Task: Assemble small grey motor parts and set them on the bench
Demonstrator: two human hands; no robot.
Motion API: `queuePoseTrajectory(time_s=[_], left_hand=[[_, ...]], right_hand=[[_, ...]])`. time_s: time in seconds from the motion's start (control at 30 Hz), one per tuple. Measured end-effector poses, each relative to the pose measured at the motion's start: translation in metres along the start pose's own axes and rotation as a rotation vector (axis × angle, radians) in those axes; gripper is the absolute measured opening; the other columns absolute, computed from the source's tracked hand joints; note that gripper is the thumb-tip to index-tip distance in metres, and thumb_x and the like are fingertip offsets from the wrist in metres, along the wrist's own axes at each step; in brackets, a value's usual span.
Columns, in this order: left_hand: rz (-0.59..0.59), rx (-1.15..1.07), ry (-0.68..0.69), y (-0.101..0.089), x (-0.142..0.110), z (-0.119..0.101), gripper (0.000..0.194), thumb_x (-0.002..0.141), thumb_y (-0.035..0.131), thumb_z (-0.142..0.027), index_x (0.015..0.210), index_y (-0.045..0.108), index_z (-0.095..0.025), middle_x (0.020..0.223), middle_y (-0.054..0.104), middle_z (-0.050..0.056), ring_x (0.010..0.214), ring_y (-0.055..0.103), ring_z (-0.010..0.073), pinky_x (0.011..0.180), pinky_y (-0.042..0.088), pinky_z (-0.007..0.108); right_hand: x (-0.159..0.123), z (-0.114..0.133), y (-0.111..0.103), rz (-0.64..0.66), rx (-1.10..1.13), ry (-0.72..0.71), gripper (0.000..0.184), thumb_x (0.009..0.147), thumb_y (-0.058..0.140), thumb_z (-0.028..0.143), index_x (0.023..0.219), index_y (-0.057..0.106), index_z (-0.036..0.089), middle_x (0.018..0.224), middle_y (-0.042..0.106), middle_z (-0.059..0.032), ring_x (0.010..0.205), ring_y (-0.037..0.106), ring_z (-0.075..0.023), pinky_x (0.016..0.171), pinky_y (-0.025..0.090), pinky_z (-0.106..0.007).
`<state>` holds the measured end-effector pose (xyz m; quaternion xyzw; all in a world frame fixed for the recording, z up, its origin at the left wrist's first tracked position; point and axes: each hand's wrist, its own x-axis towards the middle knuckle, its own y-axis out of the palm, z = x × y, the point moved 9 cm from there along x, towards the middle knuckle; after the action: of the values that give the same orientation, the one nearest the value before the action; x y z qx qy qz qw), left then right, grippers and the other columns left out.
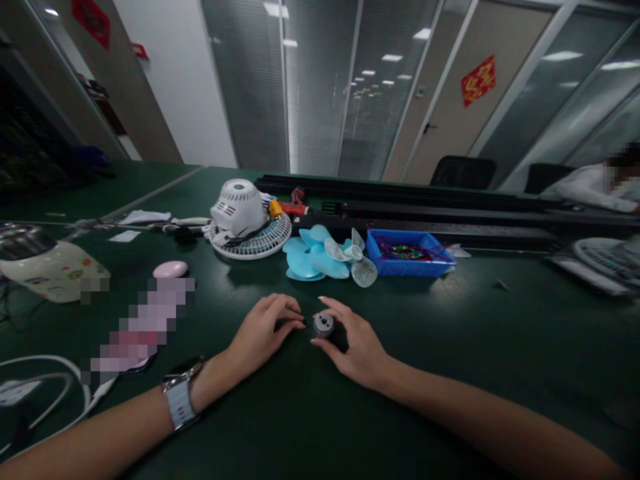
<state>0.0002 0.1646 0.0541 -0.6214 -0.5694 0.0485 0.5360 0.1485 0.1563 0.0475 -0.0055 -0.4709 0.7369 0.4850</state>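
Note:
A small round grey metal part [324, 325], with a few dark holes in its top face, sits at the middle of the green table [300, 427]. My right hand [356, 343] curls around it from the right, thumb on the near side and fingers on the far side. Just left of the part is my left hand [267, 330], palm down. Its fingers are bent, with a gap between them and the thumb, and nothing shows in it.
Behind my hands lie light-blue fan blades [313, 253], a clear fan blade [364, 272] and a blue bin [413, 270] of wires. A white fan housing [240, 210] and a red drill [294, 207] stand farther back. A white cable [83, 383] loops at left. Someone in white [585, 187] sits far right.

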Motion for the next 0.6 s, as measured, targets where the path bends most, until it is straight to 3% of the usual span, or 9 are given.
queuePoseTrajectory(time_s=[0.1,0.2,0.3,0.43,0.5,0.6], left_hand=[[0.07,-0.004,0.001,0.007,-0.003,0.002,0.013,0.086,0.064,-0.021,0.098,0.061,-0.021,0.097,0.07,0.003,0.092,0.067,0.0177,0.082,0.054,0.035],[0.103,-0.017,-0.016,0.01,-0.005,0.006,0.022,0.086,0.064,-0.028,0.106,0.06,-0.02,0.104,0.069,0.005,0.098,0.066,0.0185,0.086,0.054,0.036],[0.12,-0.025,-0.015,0.011,-0.005,0.007,0.026,0.086,0.064,-0.034,0.107,0.062,-0.02,0.108,0.068,0.006,0.101,0.066,0.0198,0.086,0.055,0.038],[0.11,-0.037,-0.014,0.01,-0.005,0.009,0.03,0.085,0.064,-0.042,0.108,0.064,-0.022,0.109,0.069,0.006,0.102,0.065,0.0214,0.086,0.055,0.04],[0.117,-0.028,-0.022,0.011,-0.005,0.012,0.033,0.084,0.064,-0.045,0.109,0.064,-0.022,0.111,0.069,0.006,0.103,0.065,0.0222,0.087,0.055,0.04],[0.132,-0.01,-0.028,0.014,-0.005,0.015,0.036,0.085,0.062,-0.048,0.111,0.063,-0.022,0.112,0.068,0.007,0.105,0.065,0.0229,0.088,0.055,0.04]], right_hand=[[-0.005,-0.002,-0.019,-0.07,-0.117,-0.06,0.066,0.087,0.064,0.025,0.144,0.03,0.023,0.118,0.065,-0.0095,0.103,0.064,-0.0244,0.092,0.052,-0.045],[-0.021,-0.024,-0.062,-0.211,-0.266,-0.048,0.062,0.09,0.06,0.027,0.144,0.031,0.022,0.122,0.063,-0.0121,0.108,0.063,-0.0264,0.096,0.05,-0.048],[-0.053,-0.066,-0.122,-0.356,-0.427,0.123,0.063,0.09,0.058,0.035,0.145,0.031,0.019,0.12,0.063,-0.0139,0.11,0.062,-0.0284,0.097,0.048,-0.05],[-0.114,-0.118,-0.193,-0.493,-0.621,0.426,0.065,0.09,0.053,0.045,0.144,0.033,0.015,0.12,0.061,-0.0184,0.099,0.065,-0.0298,0.086,0.052,-0.047],[-0.137,-0.132,-0.208,-0.498,-0.678,0.505,0.064,0.091,0.05,0.046,0.144,0.033,0.013,0.118,0.062,-0.0191,0.092,0.067,-0.0298,0.082,0.053,-0.046],[-0.155,-0.143,-0.21,-0.487,-0.711,0.549,0.063,0.092,0.047,0.046,0.144,0.033,0.014,0.117,0.062,-0.019,0.089,0.067,-0.0292,0.081,0.053,-0.045]])
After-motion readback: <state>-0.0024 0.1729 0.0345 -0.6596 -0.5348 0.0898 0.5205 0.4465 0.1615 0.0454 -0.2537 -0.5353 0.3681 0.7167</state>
